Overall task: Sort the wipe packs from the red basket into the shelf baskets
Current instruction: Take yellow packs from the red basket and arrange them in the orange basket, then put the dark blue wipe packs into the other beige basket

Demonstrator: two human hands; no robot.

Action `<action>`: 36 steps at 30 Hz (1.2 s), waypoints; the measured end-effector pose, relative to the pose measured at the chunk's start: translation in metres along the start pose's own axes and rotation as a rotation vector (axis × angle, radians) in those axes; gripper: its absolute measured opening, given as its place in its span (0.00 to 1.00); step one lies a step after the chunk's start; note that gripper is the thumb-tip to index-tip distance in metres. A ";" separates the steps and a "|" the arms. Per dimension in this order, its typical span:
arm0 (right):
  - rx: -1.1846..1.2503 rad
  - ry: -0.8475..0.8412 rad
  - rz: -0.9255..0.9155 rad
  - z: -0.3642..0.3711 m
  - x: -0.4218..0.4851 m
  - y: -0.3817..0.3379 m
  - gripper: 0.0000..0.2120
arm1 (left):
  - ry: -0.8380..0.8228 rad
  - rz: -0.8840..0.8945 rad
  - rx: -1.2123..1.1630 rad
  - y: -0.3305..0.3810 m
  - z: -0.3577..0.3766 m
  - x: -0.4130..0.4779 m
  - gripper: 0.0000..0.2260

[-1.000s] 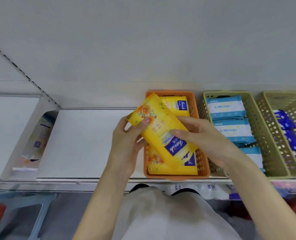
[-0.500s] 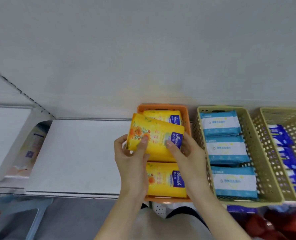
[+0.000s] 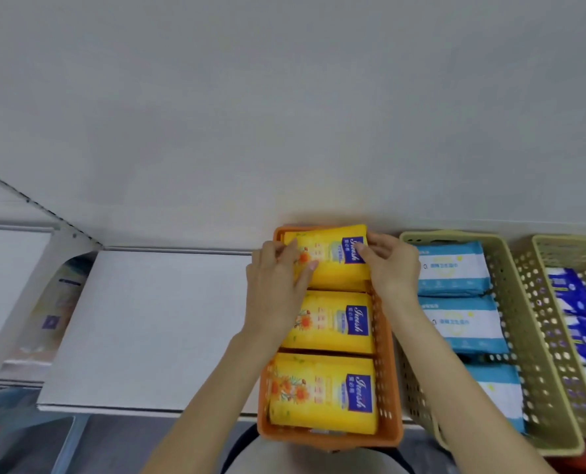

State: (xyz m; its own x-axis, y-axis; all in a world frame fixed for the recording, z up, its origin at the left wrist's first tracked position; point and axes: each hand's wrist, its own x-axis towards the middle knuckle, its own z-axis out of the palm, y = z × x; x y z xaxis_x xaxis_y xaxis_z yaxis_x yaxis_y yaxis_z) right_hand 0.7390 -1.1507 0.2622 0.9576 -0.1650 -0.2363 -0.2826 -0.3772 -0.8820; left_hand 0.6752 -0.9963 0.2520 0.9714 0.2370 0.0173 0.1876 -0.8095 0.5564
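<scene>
Both hands, left hand (image 3: pixel 277 285) and right hand (image 3: pixel 392 265), gripped the yellow wipe pack (image 3: pixel 332 260) at the back of the orange basket (image 3: pixel 385 354).

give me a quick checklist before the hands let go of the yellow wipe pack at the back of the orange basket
1. Right basket: ok. The back yellow wipe pack is in the orange basket with two matching yellow packs, the middle pack and front pack.
2. Grip: ok. The left hand holds its left end, the right hand its right end.
3. Label direction: ok. Its blue label is at the right, like the other two.
4. Seated flat: cannot tell. Its far edge shows above the basket's back rim.
5. Anything underneath it: cannot tell, hidden.
</scene>
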 end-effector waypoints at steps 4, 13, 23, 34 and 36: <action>-0.247 -0.053 -0.102 0.005 0.006 0.011 0.16 | -0.150 0.152 0.093 -0.014 0.003 -0.003 0.26; -0.546 -0.048 -0.467 0.005 -0.005 0.027 0.17 | -0.282 0.214 0.235 -0.028 0.011 -0.003 0.28; -0.680 -0.186 -0.553 -0.007 -0.006 0.050 0.24 | -0.259 0.213 0.180 -0.030 0.021 -0.006 0.27; -0.437 -0.363 -0.660 0.000 -0.062 0.005 0.24 | -0.011 -0.112 -0.311 -0.036 -0.030 -0.092 0.23; -0.376 -0.443 -0.691 0.018 -0.092 -0.007 0.24 | 0.070 -0.198 -0.419 -0.047 -0.046 -0.130 0.21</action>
State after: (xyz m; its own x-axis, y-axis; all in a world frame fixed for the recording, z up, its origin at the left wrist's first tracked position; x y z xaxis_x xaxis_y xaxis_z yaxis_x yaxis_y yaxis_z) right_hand 0.6537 -1.1167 0.2829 0.8328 0.5457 0.0935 0.4389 -0.5478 -0.7123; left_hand 0.5335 -0.9644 0.2616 0.9079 0.4123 -0.0752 0.2795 -0.4619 0.8417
